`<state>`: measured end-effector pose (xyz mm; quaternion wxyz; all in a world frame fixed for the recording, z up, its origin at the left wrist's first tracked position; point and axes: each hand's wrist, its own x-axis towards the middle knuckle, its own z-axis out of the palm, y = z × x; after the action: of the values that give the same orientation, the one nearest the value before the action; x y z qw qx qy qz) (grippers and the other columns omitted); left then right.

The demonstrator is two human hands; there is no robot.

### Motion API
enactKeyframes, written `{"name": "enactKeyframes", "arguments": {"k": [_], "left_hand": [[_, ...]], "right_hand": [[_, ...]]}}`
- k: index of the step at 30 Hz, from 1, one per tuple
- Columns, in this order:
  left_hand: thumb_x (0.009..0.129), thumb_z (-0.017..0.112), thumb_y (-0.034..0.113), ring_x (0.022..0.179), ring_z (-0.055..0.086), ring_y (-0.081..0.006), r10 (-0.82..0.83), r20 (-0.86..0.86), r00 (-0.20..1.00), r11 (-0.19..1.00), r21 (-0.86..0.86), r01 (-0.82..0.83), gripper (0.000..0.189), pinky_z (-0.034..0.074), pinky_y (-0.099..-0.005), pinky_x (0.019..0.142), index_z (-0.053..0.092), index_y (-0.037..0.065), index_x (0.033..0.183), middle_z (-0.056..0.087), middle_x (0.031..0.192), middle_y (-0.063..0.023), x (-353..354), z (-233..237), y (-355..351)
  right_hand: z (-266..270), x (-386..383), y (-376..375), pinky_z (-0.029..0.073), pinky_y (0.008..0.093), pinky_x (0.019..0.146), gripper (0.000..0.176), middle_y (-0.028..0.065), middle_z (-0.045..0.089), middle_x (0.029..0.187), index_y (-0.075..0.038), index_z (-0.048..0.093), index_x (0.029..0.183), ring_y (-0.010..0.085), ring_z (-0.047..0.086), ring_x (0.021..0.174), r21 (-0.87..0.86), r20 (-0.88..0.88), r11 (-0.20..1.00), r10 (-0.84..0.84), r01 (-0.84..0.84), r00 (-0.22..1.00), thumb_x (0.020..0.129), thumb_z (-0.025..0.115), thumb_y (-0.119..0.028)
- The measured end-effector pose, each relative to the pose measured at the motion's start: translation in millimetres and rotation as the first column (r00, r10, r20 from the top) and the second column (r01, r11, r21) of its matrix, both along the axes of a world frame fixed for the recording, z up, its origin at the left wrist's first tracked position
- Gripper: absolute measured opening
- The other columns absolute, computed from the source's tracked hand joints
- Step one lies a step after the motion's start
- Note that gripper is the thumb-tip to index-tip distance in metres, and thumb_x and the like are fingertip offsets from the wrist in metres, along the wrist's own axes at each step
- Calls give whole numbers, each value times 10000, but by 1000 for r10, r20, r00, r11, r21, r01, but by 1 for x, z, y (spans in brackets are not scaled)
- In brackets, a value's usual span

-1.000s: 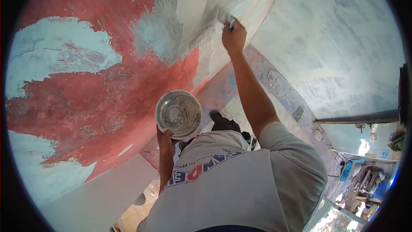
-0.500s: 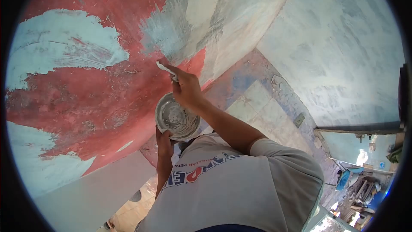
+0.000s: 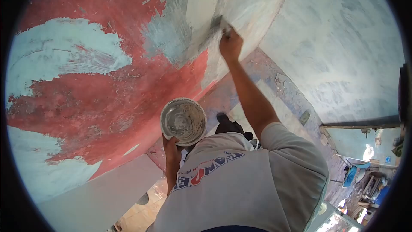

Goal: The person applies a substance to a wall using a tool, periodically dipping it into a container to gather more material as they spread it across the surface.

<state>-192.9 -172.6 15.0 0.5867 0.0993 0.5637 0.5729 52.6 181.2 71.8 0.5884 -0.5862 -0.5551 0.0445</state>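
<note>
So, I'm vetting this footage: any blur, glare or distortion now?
Head view: dark rounded corners, fisheye bowing; the flat grey blade in the right hand looks smeared; the round grey bowl is sharper; glare whites out a patch on the pale blue panel.

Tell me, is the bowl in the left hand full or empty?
Not full: the bowl shows much of its inside, smeared with pale paste; how much lies at the bottom, I cannot tell.

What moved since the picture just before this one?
The right hand swung from near the bowl up and right in the picture to the greyish wall, carrying the putty knife. The left hand still holds the bowl; nothing was let go.
</note>
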Motion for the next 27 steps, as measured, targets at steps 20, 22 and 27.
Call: {"name": "enactKeyframes", "arguments": {"k": [20, 22, 27], "left_hand": [[743, 469, -29, 1033, 684, -329, -53, 11, 999, 998, 47, 53, 726, 665, -457, 693, 396, 127, 1448, 555, 1270, -147, -15, 6, -3], [738, 464, -27, 1038, 681, -326, -19, 2, 1000, 1000, 21, 19, 717, 665, -447, 690, 402, 125, 1436, 551, 1267, -145, -22, -6, -11], [745, 468, -13, 1006, 691, -323, -42, -40, 998, 999, -36, 41, 689, 661, -441, 647, 404, 122, 1418, 555, 1259, -149, -25, 8, -10]], "right_hand": [[38, -86, -78, 473, 482, 523, 551, 221, 603, 637, -34, 589, 1383, 384, 631, 561, -101, -94, 988, 106, -116, 990, 832, 587, -27], [25, -130, -113, 529, 464, 568, 739, 207, 684, 783, -50, 423, 1520, 370, 674, 637, -262, 42, 947, 206, -188, 978, 804, 602, 5], [30, -161, -175, 567, 398, 652, 642, 209, 701, 1012, -86, 493, 1486, 340, 712, 740, 148, -58, 837, 540, -527, 840, 857, 592, -9]]}}
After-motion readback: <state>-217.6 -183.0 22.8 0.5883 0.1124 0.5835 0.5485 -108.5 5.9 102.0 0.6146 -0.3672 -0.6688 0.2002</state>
